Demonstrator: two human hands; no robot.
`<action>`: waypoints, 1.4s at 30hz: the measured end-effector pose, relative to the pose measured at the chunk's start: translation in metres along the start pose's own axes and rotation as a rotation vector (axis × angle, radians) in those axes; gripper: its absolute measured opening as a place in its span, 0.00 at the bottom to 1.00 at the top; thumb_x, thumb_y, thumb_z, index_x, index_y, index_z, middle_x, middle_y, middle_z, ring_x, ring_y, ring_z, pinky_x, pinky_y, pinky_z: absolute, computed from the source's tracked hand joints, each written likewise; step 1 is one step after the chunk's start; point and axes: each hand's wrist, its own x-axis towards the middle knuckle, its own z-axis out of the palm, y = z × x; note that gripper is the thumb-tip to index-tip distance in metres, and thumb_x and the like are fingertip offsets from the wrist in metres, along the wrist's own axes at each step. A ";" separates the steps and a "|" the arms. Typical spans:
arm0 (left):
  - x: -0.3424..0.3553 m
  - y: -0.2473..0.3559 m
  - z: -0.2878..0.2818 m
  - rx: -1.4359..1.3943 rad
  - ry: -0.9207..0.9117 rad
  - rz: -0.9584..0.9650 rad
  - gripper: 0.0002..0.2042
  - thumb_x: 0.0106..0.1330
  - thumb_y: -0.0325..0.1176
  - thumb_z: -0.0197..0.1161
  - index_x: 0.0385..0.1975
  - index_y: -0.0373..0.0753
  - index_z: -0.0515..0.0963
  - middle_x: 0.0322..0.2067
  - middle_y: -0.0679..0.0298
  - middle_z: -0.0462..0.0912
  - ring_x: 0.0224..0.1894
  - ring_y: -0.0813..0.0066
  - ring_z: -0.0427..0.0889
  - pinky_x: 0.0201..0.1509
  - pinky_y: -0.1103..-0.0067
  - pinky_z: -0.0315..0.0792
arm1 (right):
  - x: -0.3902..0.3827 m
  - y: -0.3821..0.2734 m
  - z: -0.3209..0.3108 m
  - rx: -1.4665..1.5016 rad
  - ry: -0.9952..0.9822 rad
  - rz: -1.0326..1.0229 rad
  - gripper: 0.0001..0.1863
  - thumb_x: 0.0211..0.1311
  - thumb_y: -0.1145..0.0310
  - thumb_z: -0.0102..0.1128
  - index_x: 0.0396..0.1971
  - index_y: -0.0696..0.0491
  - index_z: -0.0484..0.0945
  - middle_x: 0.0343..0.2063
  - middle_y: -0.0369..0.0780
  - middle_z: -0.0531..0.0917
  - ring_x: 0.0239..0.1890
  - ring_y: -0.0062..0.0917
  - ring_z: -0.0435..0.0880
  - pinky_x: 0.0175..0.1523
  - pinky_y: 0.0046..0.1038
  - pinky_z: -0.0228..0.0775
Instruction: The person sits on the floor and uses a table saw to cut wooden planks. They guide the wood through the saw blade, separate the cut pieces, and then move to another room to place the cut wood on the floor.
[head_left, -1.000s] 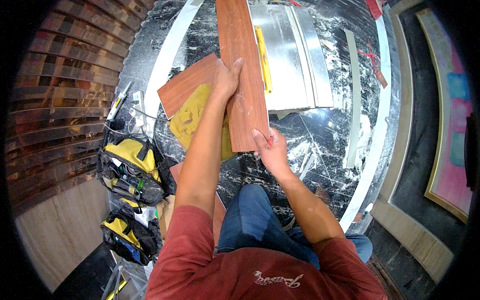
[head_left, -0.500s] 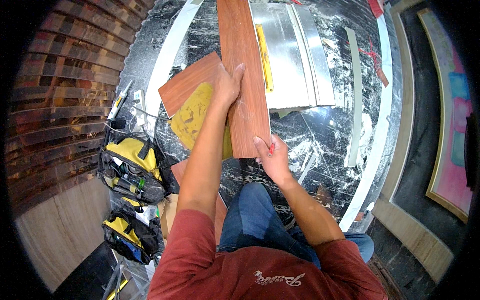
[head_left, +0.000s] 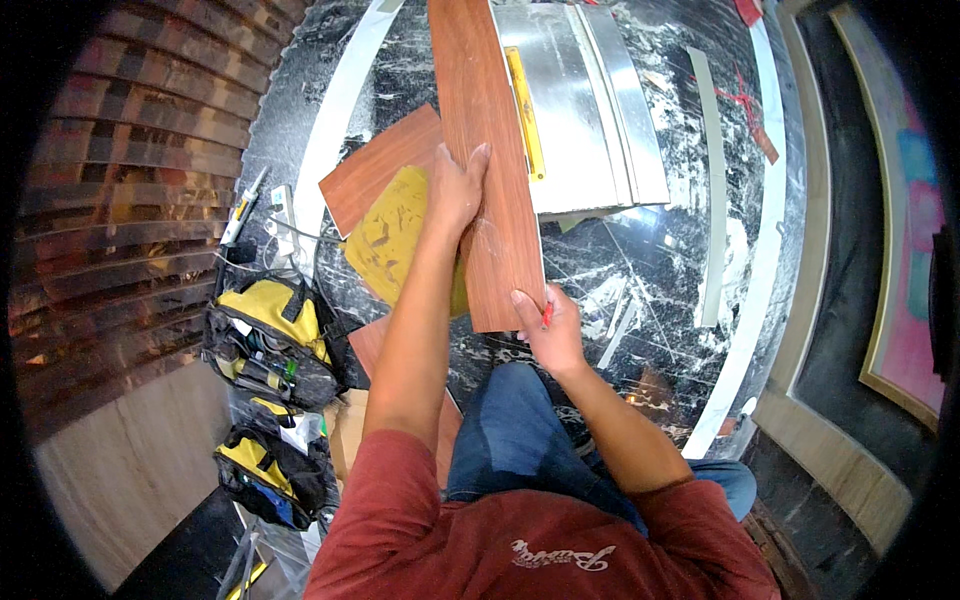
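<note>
A long reddish-brown wood-grain plank (head_left: 485, 110) lies lengthwise on a metal table saw (head_left: 585, 110), beside a yellow strip (head_left: 524, 110) on the saw top. My left hand (head_left: 455, 190) presses flat on the plank's left edge. My right hand (head_left: 548, 325) grips the plank's near right corner and also holds a small red pencil (head_left: 547, 314). I crouch over it in blue trousers and a red shirt.
A shorter wood-grain board (head_left: 375, 170) and a yellow sheet (head_left: 390, 235) lie left of the plank on black marbled floor (head_left: 640, 260). Two yellow-black tool bags (head_left: 265, 335) sit at left. A white curved strip (head_left: 335, 120) and pale strips (head_left: 712, 200) lie around.
The plank has slid toward me along the saw top, and both hands came back with it. The view shifted slightly.
</note>
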 end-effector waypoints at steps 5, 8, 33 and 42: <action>-0.007 -0.002 0.002 0.032 0.015 -0.007 0.29 0.72 0.47 0.64 0.57 0.23 0.71 0.53 0.34 0.82 0.57 0.40 0.82 0.61 0.61 0.73 | -0.006 0.008 -0.003 0.022 -0.035 0.012 0.14 0.73 0.64 0.65 0.44 0.61 0.78 0.31 0.38 0.84 0.24 0.15 0.79 0.27 0.21 0.76; -0.014 -0.006 0.003 0.008 0.044 0.021 0.30 0.72 0.47 0.64 0.59 0.23 0.70 0.54 0.34 0.81 0.59 0.40 0.81 0.62 0.61 0.73 | -0.012 0.005 -0.007 -0.033 -0.048 0.029 0.14 0.73 0.64 0.65 0.44 0.60 0.79 0.31 0.37 0.84 0.25 0.15 0.79 0.27 0.22 0.76; 0.064 -0.013 0.013 -0.015 0.026 0.033 0.32 0.73 0.50 0.63 0.62 0.24 0.68 0.60 0.36 0.77 0.65 0.42 0.76 0.69 0.61 0.67 | -0.047 0.015 -0.012 0.037 -0.022 -0.016 0.14 0.73 0.63 0.66 0.34 0.60 0.79 0.21 0.39 0.81 0.21 0.18 0.80 0.27 0.26 0.72; 0.041 0.004 0.003 0.114 0.025 0.014 0.31 0.73 0.48 0.62 0.61 0.23 0.69 0.57 0.35 0.79 0.63 0.40 0.78 0.67 0.61 0.69 | -0.059 0.024 -0.012 0.063 -0.018 -0.005 0.14 0.73 0.63 0.66 0.35 0.60 0.79 0.21 0.38 0.81 0.21 0.18 0.80 0.26 0.26 0.72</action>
